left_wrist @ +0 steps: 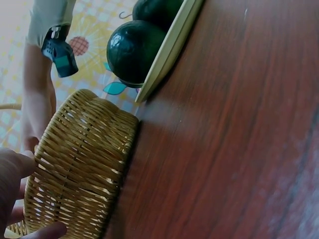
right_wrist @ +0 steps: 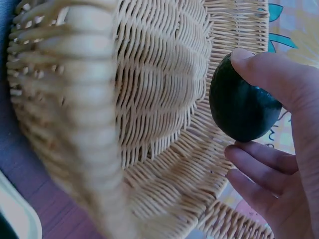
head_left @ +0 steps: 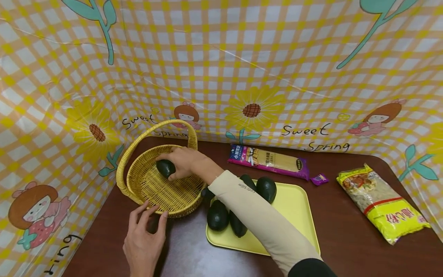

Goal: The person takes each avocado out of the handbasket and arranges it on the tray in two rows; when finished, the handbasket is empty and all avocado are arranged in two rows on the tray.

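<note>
My right hand (head_left: 183, 161) reaches over the wicker basket (head_left: 180, 211) and grips a dark green avocado (head_left: 165, 168) between thumb and fingers. In the right wrist view that avocado (right_wrist: 244, 102) is above the woven inside of the basket. My left hand (head_left: 143, 238) is at the near rim with fingers spread; its fingertips touch the rim in the left wrist view. Right of the basket, a yellow tray (head_left: 294, 207) bears several more avocados (head_left: 218, 216), partly hidden beneath my right forearm.
A tall woven handle (head_left: 152, 129) arches over the basket. Behind the tray lies a purple noodle packet (head_left: 268, 161), with a small purple wrapped piece (head_left: 319, 179) beside it. A yellow food bag (head_left: 382, 202) lies to the right. Patterned cloth (head_left: 221, 69) surrounds the brown table.
</note>
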Action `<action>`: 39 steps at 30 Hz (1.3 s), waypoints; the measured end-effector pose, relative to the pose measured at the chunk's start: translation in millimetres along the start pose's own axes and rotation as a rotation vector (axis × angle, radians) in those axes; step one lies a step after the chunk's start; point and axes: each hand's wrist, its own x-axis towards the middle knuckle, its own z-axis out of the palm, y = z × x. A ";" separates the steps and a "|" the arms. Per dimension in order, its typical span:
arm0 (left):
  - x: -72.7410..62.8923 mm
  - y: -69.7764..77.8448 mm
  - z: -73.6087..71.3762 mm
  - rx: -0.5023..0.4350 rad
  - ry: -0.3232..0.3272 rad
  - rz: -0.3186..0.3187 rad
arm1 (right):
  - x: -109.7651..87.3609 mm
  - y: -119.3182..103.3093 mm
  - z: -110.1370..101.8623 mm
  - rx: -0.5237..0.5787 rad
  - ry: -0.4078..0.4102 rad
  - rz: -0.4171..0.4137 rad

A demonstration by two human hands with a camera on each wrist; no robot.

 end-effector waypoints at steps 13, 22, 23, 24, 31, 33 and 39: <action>-1.9 2.2 -3.9 -0.005 -0.014 -0.020 | -28.1 6.0 -7.0 0.043 0.046 -0.015; -2.4 3.3 -5.4 -0.023 -0.015 -0.015 | -46.0 8.2 -8.6 0.077 0.098 -0.029; -2.4 3.3 -5.2 -0.023 -0.016 -0.017 | -48.6 8.2 -9.1 0.081 0.107 -0.028; -2.4 3.2 -5.0 -0.022 -0.016 -0.018 | -51.4 8.2 -9.6 0.084 0.114 -0.024; -2.8 2.1 -4.4 -0.010 -0.015 -0.034 | -71.2 7.4 -13.8 0.108 0.165 -0.013; -3.0 2.5 -4.1 -0.010 -0.016 -0.034 | -77.1 7.4 -14.8 0.111 0.179 -0.009; -3.0 3.8 -3.3 -0.014 -0.010 -0.028 | -92.9 8.5 -15.5 0.106 0.234 -0.011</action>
